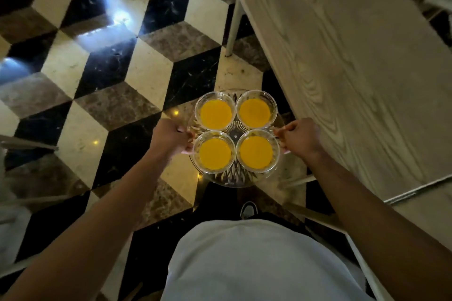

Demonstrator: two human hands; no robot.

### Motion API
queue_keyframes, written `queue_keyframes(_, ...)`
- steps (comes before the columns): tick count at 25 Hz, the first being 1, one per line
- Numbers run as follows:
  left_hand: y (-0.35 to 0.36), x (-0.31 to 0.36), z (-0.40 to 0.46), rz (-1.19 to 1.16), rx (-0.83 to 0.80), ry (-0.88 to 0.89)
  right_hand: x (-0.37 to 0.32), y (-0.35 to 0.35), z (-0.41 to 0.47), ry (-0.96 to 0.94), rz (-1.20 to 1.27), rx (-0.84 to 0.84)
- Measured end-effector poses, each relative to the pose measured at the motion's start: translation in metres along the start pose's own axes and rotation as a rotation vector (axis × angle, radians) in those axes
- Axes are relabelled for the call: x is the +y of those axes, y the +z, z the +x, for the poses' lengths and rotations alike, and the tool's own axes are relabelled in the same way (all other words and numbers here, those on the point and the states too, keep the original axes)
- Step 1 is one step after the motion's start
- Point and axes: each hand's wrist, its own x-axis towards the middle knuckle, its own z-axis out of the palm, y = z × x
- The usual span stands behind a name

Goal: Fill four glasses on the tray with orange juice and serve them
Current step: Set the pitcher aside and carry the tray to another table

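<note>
Glass tray: round cut-glass tray [234, 179] with a starburst pattern at its centre; carried in the air over the checkered floor [102, 63], in front of the person's white shirt [256, 264] and just left of the pale wooden table [354, 68]
Glasses: four glasses stand on it in a two-by-two cluster — far left glass [216, 115], far right glass [254, 113], near left glass [215, 154], near right glass [256, 153]; rims close together, possibly touching; all upright
Juice: orange, opaque, up near each rim; filling looks done, serving is what remains
Left hand: left hand [171, 138] curled round the tray's left edge, thumb on top
Right hand: right hand [299, 137] curled round the right edge, directly opposite; fingers partly hidden under the rim
Handling: my read — heavy for its size with four full glasses; stiff, brittle, smooth; likely slippery in a bare grip; nothing seen holds the glasses from sliding
Where to hold: the two opposite edges, as now; this keeps the load balanced between the hands
Orientation: tray lies flat, face up; being round it has no long axis; the line between the two grips runs left to right across the body; glass mouths point straight up
Risk: any tilt — juice over the rims; table edge is near the right hand
</note>
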Motion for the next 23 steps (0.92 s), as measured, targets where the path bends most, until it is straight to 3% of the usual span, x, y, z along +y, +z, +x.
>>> queue_keyframes(7,-0.001,0.111,0.107,0.136,-0.114,0.136,-0.044,-0.019,0.060,0.177,0.154,0.159)
queue_keyframes(12,0.008,0.186,0.168,0.256,-0.206,0.341,-0.069,-0.034,0.099,0.313,0.102,0.297)
queue_keyframes(23,0.067,0.313,0.266,0.357,-0.380,0.393,-0.078,-0.071,0.194,0.418,0.212,0.402)
